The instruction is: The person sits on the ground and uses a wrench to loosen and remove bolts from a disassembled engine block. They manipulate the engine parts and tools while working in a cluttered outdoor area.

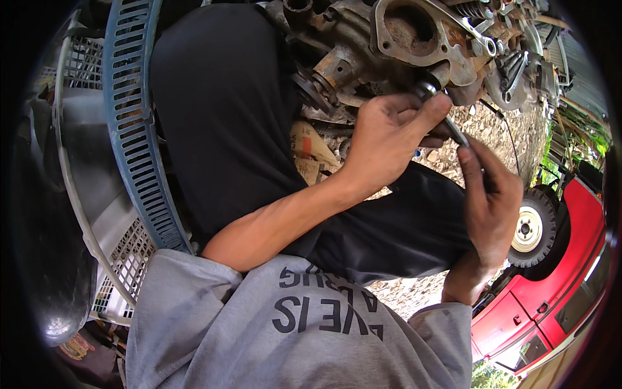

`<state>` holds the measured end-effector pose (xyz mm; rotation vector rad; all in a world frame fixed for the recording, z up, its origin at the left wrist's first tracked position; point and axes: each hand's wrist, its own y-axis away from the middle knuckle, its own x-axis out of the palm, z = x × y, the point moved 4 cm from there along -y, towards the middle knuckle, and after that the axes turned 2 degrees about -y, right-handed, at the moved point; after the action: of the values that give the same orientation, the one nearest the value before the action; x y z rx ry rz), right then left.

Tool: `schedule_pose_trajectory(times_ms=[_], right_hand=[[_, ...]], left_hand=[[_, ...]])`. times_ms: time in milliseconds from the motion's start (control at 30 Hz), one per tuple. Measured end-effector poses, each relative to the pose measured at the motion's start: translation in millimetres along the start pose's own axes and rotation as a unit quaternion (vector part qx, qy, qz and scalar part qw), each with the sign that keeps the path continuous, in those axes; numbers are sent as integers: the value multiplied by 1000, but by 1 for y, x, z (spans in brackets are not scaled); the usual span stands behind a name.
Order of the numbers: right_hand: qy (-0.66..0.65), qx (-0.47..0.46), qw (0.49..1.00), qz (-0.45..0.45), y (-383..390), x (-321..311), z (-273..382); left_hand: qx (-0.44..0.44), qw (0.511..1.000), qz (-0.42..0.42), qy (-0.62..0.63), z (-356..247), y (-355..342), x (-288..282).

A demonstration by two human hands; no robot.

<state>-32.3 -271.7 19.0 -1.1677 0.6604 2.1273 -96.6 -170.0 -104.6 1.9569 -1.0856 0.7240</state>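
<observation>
A slim metal hand tool (pixel 457 132) with a rounded head lies slantwise right of the upper centre of the frame, its head just beside a rusty flanged casting (pixel 459 70). The left-hand grip (pixel 392 133) is closed around it near the head, thumb along the top, while the right-hand grip (pixel 491 185) pinches the lower end between thumb and fingers. Greasy, rust-browned machine parts (pixel 350 58) crowd the top of the frame; whatever surface carries them is hidden beneath. A spanner (pixel 487 45) rests on them at upper right. Below, pale stony ground (pixel 534 139) spreads in bright light, with a torn brown paper piece (pixel 312 150) near the centre, beside the person's black-clad legs (pixel 220 117). A blue slatted plastic piece (pixel 144 170) curves down the left side, next to pale plastic baskets (pixel 84 61). At the right edge stand a red vehicle (pixel 551 298) with a cream-rimmed wheel (pixel 527 229), some greenery (pixel 586 137) and, above, grey corrugated sheeting (pixel 586 71). A grey shirt (pixel 214 337) fills the lower middle.
</observation>
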Motion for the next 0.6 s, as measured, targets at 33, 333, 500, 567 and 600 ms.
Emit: schedule_pose_trajectory(times_ms=[33, 333, 500, 567, 600], right_hand=[[15, 0, 1000, 0, 0, -4, 4], [61, -16, 977, 203, -20, 12, -23], [78, -41, 975, 205, -21, 22, -35], [65, -23, 980, 188, -20, 18, -35], [53, -21, 983, 174, -20, 16, -34]], left_hand=[[2, 1000, 16, -4, -6, -1, 8], [59, 987, -31, -147, 15, -1, -8], [52, 981, -40, -183, 23, -2, -13], [52, 981, -51, -181, 22, 1, -13], [42, 982, -53, -177, 20, 3, -13]])
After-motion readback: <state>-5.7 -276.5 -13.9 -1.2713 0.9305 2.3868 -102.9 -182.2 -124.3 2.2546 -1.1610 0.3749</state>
